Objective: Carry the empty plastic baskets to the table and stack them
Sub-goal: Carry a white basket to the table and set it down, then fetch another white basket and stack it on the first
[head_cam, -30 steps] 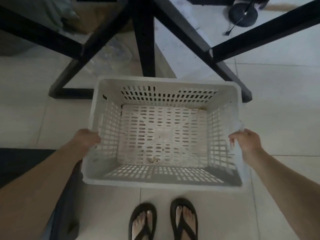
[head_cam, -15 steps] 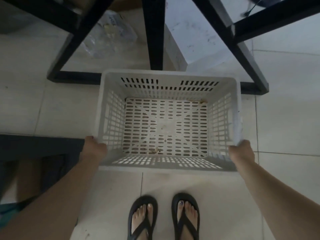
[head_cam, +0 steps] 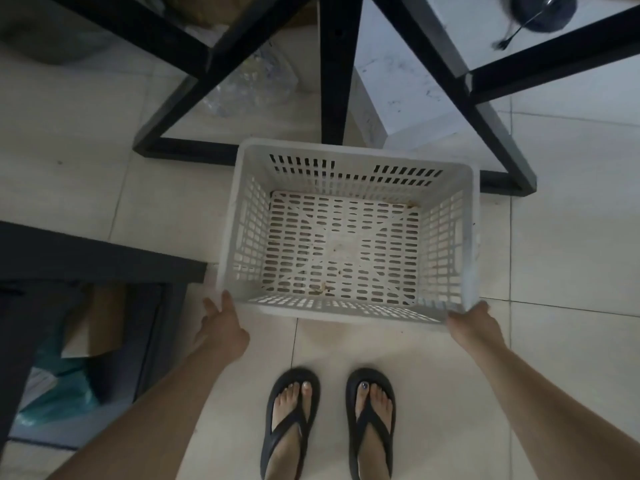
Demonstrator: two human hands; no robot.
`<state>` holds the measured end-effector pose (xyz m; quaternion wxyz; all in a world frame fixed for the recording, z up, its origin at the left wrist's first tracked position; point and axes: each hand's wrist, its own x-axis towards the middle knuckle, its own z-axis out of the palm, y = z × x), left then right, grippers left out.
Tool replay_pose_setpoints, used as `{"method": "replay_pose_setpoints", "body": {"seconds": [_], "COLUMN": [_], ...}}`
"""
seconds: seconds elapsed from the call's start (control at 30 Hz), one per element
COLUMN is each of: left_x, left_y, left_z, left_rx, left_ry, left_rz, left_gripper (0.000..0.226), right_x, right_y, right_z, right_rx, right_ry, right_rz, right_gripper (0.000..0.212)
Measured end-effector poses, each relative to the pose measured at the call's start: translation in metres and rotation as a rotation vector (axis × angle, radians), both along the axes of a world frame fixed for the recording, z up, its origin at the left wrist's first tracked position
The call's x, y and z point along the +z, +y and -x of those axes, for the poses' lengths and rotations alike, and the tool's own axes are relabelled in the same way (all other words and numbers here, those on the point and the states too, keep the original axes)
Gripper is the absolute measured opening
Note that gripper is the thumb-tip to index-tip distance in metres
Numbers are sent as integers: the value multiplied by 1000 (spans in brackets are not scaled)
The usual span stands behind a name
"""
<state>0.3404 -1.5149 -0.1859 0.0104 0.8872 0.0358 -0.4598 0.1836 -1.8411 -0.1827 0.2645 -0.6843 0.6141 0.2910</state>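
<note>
Two hands are gripping the white basket (head_cam: 349, 237) at mid-frame: I am seeing left hand (head_cam: 221, 327) and right hand (head_cam: 474, 325) clasping its near corners above the tiled floor (head_cam: 571, 258).

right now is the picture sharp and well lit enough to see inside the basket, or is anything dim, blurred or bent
Head view: dim and flat overall, yet the white basket is sharp enough to show its slotted bottom with a few brown specks; the left hand and right hand at its near corners look slightly soft; the black frame splays outward from wide-angle distortion; the lower left corner falls into shadow.
</note>
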Motion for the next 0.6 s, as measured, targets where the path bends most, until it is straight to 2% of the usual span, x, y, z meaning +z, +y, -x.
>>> {"method": "replay_pose_setpoints", "body": {"seconds": [0.13, 0.23, 0.37, 0.6], "left_x": [88, 181, 295, 420], "left_y": [-22, -42, -41, 23], "left_z": [-20, -38, -44, 30], "left_rx": [-158, -97, 18, -199], "left_ry": [-23, -78, -239, -374], "left_rz": [68, 217, 283, 136], "left_gripper": [54, 47, 49, 68], "right_x": [76, 160, 267, 387], "right_y": [14, 35, 66, 134], "right_z": [-46, -85, -115, -127], "right_rx": [374, 533, 799, 1226], "right_ry": [-62, -157, -247, -181], "right_rz": [-254, -342, -317, -246], "right_gripper": [43, 41, 49, 40]}}
